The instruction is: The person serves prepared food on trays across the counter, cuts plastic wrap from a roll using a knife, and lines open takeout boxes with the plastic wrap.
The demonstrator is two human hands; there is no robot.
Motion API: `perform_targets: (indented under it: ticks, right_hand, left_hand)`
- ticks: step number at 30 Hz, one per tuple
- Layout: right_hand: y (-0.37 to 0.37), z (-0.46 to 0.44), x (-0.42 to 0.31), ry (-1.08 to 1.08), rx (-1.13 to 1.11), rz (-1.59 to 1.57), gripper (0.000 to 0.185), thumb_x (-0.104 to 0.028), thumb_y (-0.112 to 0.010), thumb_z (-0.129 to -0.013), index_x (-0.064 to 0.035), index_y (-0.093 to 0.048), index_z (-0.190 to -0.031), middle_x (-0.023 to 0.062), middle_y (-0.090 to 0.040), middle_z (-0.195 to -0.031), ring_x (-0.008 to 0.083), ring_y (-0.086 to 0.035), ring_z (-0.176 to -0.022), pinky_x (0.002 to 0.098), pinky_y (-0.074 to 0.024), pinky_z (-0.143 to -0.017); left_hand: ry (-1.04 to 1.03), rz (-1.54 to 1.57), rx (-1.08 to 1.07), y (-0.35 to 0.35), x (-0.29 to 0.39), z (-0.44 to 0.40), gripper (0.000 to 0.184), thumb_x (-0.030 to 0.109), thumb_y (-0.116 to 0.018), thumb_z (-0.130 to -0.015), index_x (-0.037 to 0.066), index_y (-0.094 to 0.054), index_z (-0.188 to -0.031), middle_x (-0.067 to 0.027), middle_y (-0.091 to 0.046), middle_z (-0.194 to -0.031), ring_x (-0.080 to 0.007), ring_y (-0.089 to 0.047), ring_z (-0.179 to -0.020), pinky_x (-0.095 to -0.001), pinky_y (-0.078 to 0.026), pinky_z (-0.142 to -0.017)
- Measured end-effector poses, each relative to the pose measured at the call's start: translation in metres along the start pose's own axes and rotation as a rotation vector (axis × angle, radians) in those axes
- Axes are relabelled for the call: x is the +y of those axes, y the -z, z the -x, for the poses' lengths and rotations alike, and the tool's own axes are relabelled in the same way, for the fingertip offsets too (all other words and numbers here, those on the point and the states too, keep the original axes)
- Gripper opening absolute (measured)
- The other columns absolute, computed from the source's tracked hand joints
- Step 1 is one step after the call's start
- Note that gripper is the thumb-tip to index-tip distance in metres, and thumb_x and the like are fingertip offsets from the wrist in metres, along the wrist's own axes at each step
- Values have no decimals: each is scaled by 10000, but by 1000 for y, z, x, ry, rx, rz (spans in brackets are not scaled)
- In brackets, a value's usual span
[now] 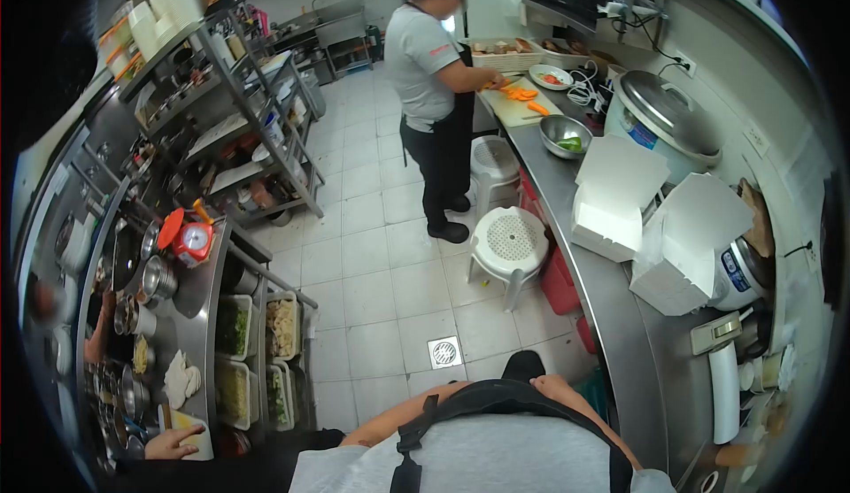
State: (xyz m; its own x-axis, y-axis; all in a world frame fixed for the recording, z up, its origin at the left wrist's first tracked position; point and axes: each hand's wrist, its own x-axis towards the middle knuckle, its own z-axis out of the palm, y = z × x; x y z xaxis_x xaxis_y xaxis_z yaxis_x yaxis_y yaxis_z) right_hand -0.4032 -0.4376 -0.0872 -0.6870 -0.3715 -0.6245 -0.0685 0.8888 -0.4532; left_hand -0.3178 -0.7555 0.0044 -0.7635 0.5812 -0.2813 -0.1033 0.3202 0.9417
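At the bottom, my right hand [553, 389] is low in front of my waist, by the dark strap [505, 393] across my grey shirt. Its fingers look curled; whatever they may hold is too small to see. My left forearm bends in toward the same strap, and the left hand is hidden behind it. The steel counter [611, 316] runs close along my right side. On it are two open white takeout boxes [606, 232] [668, 289] and a metal bowl [565, 134] with something green inside.
A co-worker [429, 77] cuts carrots [521, 93] on a cutting board [522, 114]. Another person's hand [173, 442] reaches over the left counter. White stools [509, 243] stand beside the right counter. A red scale [192, 241], metal shelving [257, 121] and a floor drain [444, 352] are in view.
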Motion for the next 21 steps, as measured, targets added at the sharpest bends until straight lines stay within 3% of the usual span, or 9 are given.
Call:
perform_targets:
  ticks: [2, 5, 7, 8, 12, 15, 18, 21]
  right_hand:
    - [-5, -12, 19, -9, 42, 14, 352, -363, -491, -908, -92, -687, -1014, 199, -656, -1038, 371, -608, -1007, 438, -469, -899]
    - [37, 0, 7, 169, 270, -129, 195, -231, -582, -863, -97, -683, -962, 162, -660, -948, 348, -625, -893, 423, -486, -831]
    - [70, 5, -3, 308, 524, -190, 155, -148, -560, -869, -60, -668, -936, 151, -660, -893, 332, -631, -828, 406, -496, -759]
    - [88, 5, -7, 379, 653, -222, 139, -107, -550, -872, -42, -661, -924, 146, -660, -866, 324, -635, -796, 397, -501, -723]
    - [144, 6, -16, 361, 805, -462, 101, -45, -563, -861, -30, -652, -907, 128, -633, -855, 256, -619, -722, 333, -495, -662]
    - [154, -10, -2, 438, 907, -466, 97, -41, -569, -858, -33, -656, -901, 82, -626, -757, 147, -598, -636, 289, -481, -591]
    - [157, -24, 18, 370, 775, -562, 108, -29, -567, -855, -17, -637, -936, 87, -624, -715, 163, -607, -591, 308, -486, -568]
    - [175, -19, 8, 205, 632, -912, 103, -32, -580, -846, -17, -638, -929, 73, -607, -653, 116, -570, -524, 288, -464, -520]
  left_hand:
    - [44, 29, -39, -5, -18, -23, 386, 287, -457, -964, 51, -527, -1261, -165, -572, -1238, -284, -537, -1159, -361, -386, -1000]
    - [224, 108, -172, -19, -88, -92, 390, 317, -457, -963, 44, -565, -1220, -173, -603, -1196, -294, -561, -1123, -366, -402, -979]
    - [218, 12, -64, -14, -84, -115, 400, 337, -457, -963, 39, -591, -1193, -178, -624, -1168, -301, -576, -1099, -369, -412, -965]
    - [169, -92, 63, -11, -74, -119, 458, 372, -385, -993, -4, -582, -1167, -193, -642, -1094, -316, -586, -1073, -374, -429, -944]
    - [210, -213, 204, 7, -53, -146, 405, 354, -434, -961, 37, -647, -1099, -213, -660, -1025, -382, -617, -989, -421, -475, -877]
    - [498, -523, 119, 8, -99, -151, 418, 383, -494, -937, 19, -642, -1082, -202, -672, -974, -355, -637, -945, -401, -482, -857]
    - [498, -397, -215, -9, -159, -128, 435, 386, -490, -921, 33, -623, -1137, -196, -627, -1130, -362, -607, -1019, -420, -472, -882]
    - [331, -319, -254, -26, -130, -126, 423, 362, -487, -920, 36, -606, -1162, -183, -596, -1178, -364, -591, -1038, -420, -468, -891]
